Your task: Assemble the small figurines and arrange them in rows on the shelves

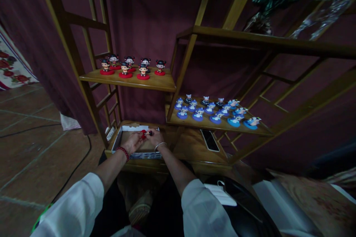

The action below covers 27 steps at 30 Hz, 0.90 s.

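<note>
Over a shallow open cardboard box [119, 139] on the bottom shelf, both my hands hold one small figurine [148, 133] with a red round base. My left hand [134, 142], with a red bead bracelet at the wrist, grips it by the base. My right hand [156, 137], wearing a pale bracelet, has its fingers closed at the dark-haired head end. The figurine lies tilted sideways between the hands. Several similar figurines [143, 71] on red bases stand upright on the left shelf [128, 80] above.
Several blue and purple figurines [198, 114] and some dark ones [205, 100] fill the middle shelf. A phone [210, 140] lies on the lower right shelf. Above, a green sculpture [274, 0] and a clear one [324, 13] stand. A white mask [221, 194] lies at my right.
</note>
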Motion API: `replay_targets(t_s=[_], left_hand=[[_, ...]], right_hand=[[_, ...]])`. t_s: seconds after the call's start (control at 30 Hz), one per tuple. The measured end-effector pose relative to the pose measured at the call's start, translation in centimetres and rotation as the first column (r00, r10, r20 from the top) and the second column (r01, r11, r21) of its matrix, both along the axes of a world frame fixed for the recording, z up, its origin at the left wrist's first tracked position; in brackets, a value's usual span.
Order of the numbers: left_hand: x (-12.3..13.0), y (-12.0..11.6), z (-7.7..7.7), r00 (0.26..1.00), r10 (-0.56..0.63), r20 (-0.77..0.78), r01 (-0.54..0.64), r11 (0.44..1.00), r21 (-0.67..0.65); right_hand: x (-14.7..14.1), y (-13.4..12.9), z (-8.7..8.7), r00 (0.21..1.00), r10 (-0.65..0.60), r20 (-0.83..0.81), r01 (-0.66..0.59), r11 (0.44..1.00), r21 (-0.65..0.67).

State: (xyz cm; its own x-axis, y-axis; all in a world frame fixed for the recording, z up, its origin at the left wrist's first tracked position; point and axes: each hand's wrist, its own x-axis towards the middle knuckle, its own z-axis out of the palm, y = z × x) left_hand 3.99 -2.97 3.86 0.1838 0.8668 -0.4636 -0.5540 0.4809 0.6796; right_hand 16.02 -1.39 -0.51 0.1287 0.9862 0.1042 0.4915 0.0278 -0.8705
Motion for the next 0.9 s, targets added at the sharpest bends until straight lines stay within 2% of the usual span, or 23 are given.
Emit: replay_targets(t_s=[0.13, 0.3, 0.47, 0.6, 0.73, 0.9], left_hand=[[0.0, 0.4, -0.9, 0.998, -0.029, -0.056, 0.03, 1.0, 0.011], [0.0, 1.6, -3.2, 0.98, -0.098, -0.174, 0.092, 0.995, -0.04], [0.6, 3.1, -5.6, 0.928, -0.184, -0.323, 0.155, 0.981, -0.115], [1.1, 4.0, -7.0, 0.887, -0.25, -0.388, 0.206, 0.967, -0.151], [1.2, 4.5, -8.0, 0.844, -0.303, -0.443, 0.257, 0.953, -0.161], [1.0, 4.9, -8.9, 0.74, -0.354, -0.572, 0.294, 0.935, -0.199]], right_hand=[[-0.3, -0.2, 0.4, 0.986, 0.014, 0.166, -0.016, 1.0, 0.01], [-0.7, -0.1, 0.4, 0.919, 0.021, 0.394, -0.02, 1.0, -0.008], [-1.0, 0.4, -0.3, 0.877, 0.041, 0.479, -0.011, 0.998, -0.064], [-1.0, 0.7, -0.8, 0.824, 0.139, 0.549, -0.053, 0.984, -0.169], [-1.1, 1.0, -0.9, 0.72, 0.269, 0.64, -0.127, 0.958, -0.259], [-1.5, 1.3, -1.2, 0.661, 0.354, 0.662, -0.18, 0.931, -0.319]])
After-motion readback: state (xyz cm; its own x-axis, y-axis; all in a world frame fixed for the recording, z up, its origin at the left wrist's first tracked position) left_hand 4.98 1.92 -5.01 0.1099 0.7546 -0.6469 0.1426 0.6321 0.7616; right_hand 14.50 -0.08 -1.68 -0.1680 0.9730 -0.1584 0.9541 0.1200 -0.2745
